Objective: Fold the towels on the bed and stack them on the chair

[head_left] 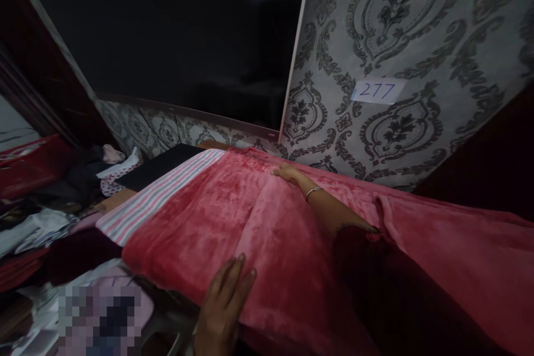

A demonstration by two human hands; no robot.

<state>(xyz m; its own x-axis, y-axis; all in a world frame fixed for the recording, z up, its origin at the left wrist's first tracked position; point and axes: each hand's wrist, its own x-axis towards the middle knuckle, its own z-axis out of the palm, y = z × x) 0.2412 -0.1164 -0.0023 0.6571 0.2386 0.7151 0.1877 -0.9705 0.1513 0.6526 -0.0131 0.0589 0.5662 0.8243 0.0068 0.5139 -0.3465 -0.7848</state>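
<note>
A red plush blanket [200,222] lies spread over a long surface against the wall and runs on to the right edge of the view. At the near edge my left hand [223,300] rests on the plush with its fingers stretched out. Farther back, toward the wall, my right hand [288,173] lies flat on the same blanket, a bangle on its wrist. Neither hand grips the fabric. A striped cloth [162,192] in pink, grey and white shows from under the blanket's left side.
A large dark television screen [175,39] hangs on the patterned wall [325,94]. Stuck to the wallpaper is a paper label [379,90] reading 277. Piled clothes [45,228] and a red bag [33,164] are at the left, beside a black flat panel [161,167].
</note>
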